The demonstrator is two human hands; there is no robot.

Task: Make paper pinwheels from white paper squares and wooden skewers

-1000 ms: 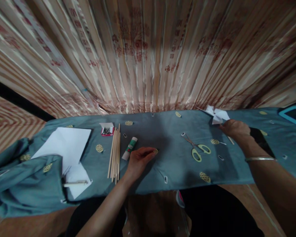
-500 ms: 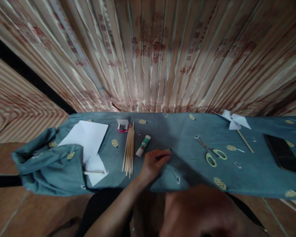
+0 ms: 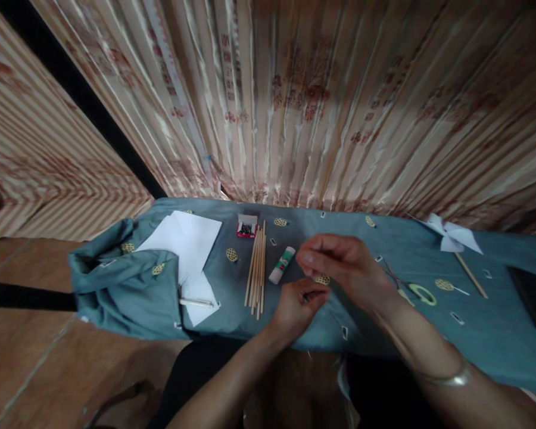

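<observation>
- Fingers of the right hand (image 3: 343,268) curl in toward the thumb, the tips bunched close together; whether they grip something small cannot be told.
- Fingers of the left hand (image 3: 297,307) are bent too, thumb and forefinger nearly meeting at the tips, with a dark narrow gap behind them; whether anything is pinched there cannot be made out.
- The two sets of fingertips are near each other, over the middle of the cloth (image 3: 504,351).
- The glue stick (image 3: 281,265) lies just beside the left hand, slanted, apart from its fingers.
- The sticks (image 3: 258,271) lie in a loose bundle to the left of the glue stick.
- The box (image 3: 247,227) sits at the bundle's far end, lid raised, small dark pieces inside.
- The scissors (image 3: 422,294) lie to the right, partly hidden by the right hand and wrist.
- The pinwheel (image 3: 452,235) lies farther right, well apart from both hands, near the phone (image 3: 533,295).
- The paper (image 3: 190,238) lies at far left, partly under bunched cloth.
</observation>
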